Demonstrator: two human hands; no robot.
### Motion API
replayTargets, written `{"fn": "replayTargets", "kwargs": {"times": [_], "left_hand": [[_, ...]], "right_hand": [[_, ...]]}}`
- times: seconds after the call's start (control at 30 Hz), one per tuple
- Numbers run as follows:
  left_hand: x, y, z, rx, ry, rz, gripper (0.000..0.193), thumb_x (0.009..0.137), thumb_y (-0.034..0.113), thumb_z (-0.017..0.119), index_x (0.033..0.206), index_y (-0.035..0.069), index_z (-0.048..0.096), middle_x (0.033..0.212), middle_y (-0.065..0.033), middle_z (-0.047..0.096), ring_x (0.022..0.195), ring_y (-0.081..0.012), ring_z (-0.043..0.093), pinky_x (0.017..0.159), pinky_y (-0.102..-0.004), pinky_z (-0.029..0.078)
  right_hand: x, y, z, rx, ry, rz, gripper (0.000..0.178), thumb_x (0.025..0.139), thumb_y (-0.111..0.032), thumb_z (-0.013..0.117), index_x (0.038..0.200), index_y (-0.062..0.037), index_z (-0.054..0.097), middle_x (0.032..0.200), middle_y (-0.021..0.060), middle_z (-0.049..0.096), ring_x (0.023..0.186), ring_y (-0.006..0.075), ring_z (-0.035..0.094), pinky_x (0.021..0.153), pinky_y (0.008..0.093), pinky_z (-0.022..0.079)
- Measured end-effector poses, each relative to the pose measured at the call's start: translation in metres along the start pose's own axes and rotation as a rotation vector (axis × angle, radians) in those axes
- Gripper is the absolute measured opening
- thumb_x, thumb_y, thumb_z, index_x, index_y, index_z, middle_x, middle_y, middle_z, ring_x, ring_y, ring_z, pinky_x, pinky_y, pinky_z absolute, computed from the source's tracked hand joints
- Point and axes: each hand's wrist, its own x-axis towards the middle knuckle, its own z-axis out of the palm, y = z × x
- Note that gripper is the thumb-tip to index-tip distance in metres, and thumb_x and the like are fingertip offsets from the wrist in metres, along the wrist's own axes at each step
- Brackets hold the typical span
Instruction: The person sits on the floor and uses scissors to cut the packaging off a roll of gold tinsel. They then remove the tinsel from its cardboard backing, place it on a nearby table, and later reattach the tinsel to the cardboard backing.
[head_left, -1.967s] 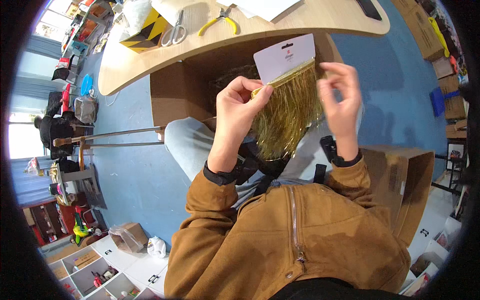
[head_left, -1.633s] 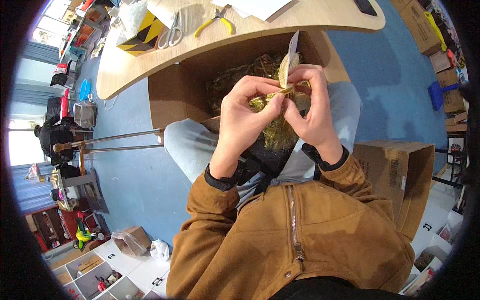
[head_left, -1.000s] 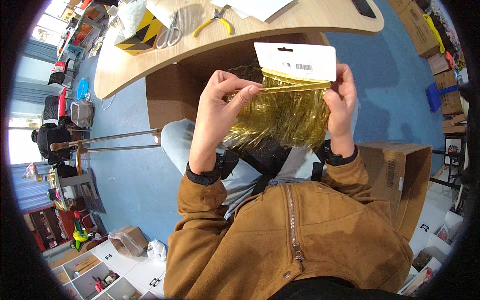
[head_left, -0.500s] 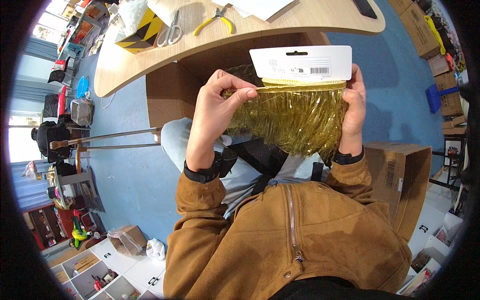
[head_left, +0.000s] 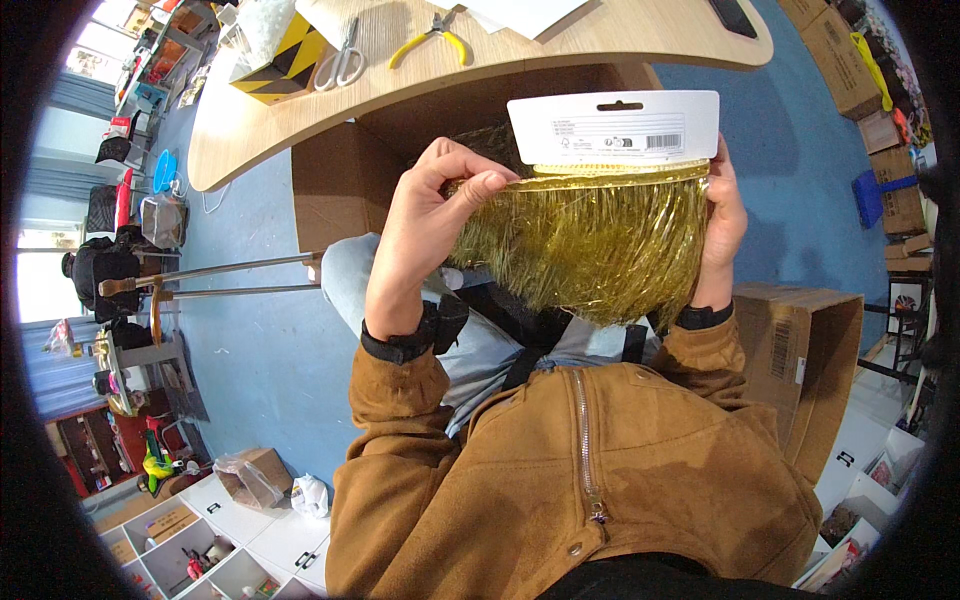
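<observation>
A gold tinsel fringe (head_left: 590, 235) hangs between my two hands over my lap, its shiny strands falling from a pale yellow band. The band is wound along the lower part of a white card (head_left: 612, 125) with a hang slot at its top. Thumb and finger of my left hand (head_left: 435, 215) pinch the band's left end, closed on it. At the card's right edge my right hand (head_left: 722, 220) grips card and fringe together, its thumb in front; its other fingers are partly hidden behind. More tinsel shows dimly behind, by the open cardboard box.
Ahead is a wooden table (head_left: 560, 52) carrying scissors (head_left: 342, 65), yellow-handled pliers (head_left: 430, 42), a striped box (head_left: 285, 70) and a dark phone (head_left: 733, 15). An open cardboard box (head_left: 340, 190) stands under its edge. Another carton (head_left: 800, 350) sits right of me.
The card and my right hand have shifted slightly right, and the fringe is stretched a little wider. My left hand keeps its pinch in nearly the same spot.
</observation>
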Motion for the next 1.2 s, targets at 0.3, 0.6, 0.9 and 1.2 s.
{"fn": "replayTargets", "kwargs": {"times": [0.3,0.6,0.9,1.2], "left_hand": [[-0.001,-0.003,0.002,0.007,-0.005,0.056,0.015,0.085,0.017,0.085,0.091,0.006,0.078,0.086,-0.0001,0.064,0.085,-0.0137,0.055,0.079,-0.0295,0.046],[-0.006,-0.004,0.015,-0.361,-0.075,-0.138,0.016,0.097,0.015,0.076,0.095,0.004,0.064,0.089,0.0051,0.061,0.079,-0.0020,0.050,0.070,-0.0192,0.043],[-0.001,-0.008,0.027,-0.590,-0.057,-0.136,0.021,0.091,0.013,0.083,0.089,0.006,0.063,0.089,0.0033,0.066,0.083,-0.0043,0.058,0.077,-0.0227,0.048],[-0.001,-0.031,0.036,-0.673,0.064,-0.259,0.023,0.094,0.007,0.076,0.082,0.010,0.057,0.086,0.0027,0.065,0.082,-0.0053,0.056,0.079,-0.0222,0.045]], "right_hand": [[0.001,0.002,-0.009,0.132,-0.085,0.022,0.056,0.086,-0.012,0.049,0.139,0.0039,0.046,0.123,0.0195,0.064,0.107,0.0259,0.071,0.091,0.0385,0.064],[0.000,0.004,-0.004,0.127,-0.034,0.073,0.061,0.083,-0.012,0.047,0.140,0.0070,0.049,0.121,0.0195,0.066,0.104,0.0248,0.071,0.093,0.0371,0.062],[0.000,0.009,-0.010,0.172,-0.061,0.149,0.053,0.087,-0.010,0.044,0.137,0.0059,0.053,0.119,0.0172,0.068,0.102,0.0228,0.070,0.090,0.0359,0.060],[0.013,0.031,-0.021,0.016,0.032,0.230,0.035,0.094,-0.010,0.049,0.128,-0.0005,0.057,0.115,0.0085,0.065,0.100,0.0143,0.066,0.088,0.0292,0.058]]}}
